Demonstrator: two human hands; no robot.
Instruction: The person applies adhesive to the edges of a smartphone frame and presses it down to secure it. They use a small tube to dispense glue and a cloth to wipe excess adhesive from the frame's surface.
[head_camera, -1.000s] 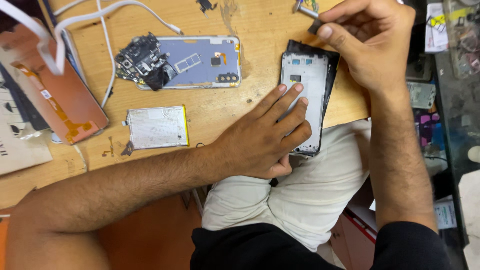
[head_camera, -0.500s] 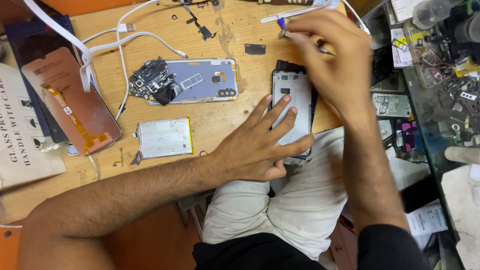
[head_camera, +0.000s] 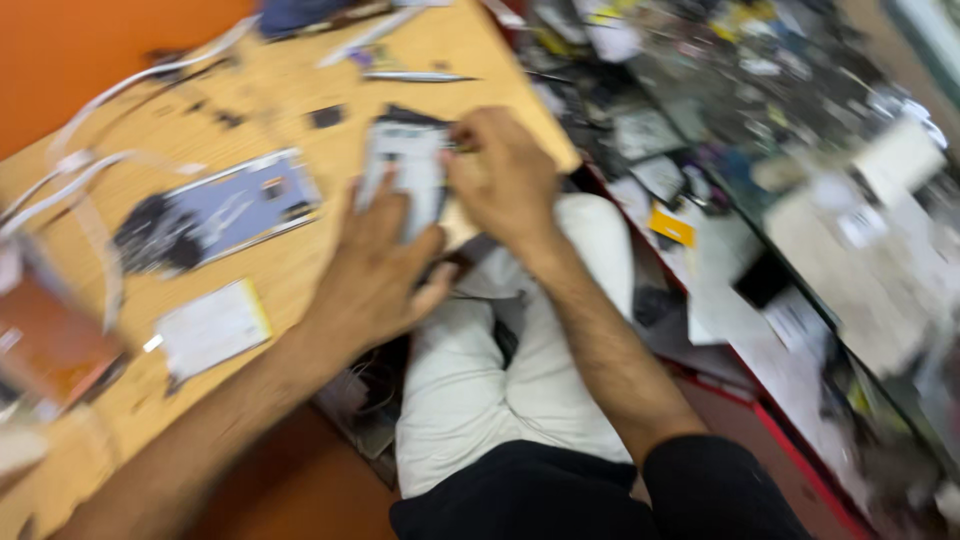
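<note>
A disassembled phone frame (head_camera: 405, 160), pale with a dark rim, lies near the wooden table's (head_camera: 290, 270) right edge. My left hand (head_camera: 375, 270) rests on its lower part, fingers spread, holding it down. My right hand (head_camera: 503, 175) sits at the frame's right side with its fingers curled against the edge. The picture is blurred, so I cannot tell whether the right hand holds something.
A blue phone back with a dark circuit board (head_camera: 225, 215) lies left of the frame. A white battery (head_camera: 210, 328) and an orange-brown screen panel (head_camera: 50, 345) lie nearer left. White cables (head_camera: 100, 165) and a thin metal tool (head_camera: 415, 77) lie farther back. Cluttered shelves (head_camera: 800, 200) fill the right.
My right hand has come down from the tools at the table's far edge to the frame's right side. The camera has swung to the right and the view is blurred.
</note>
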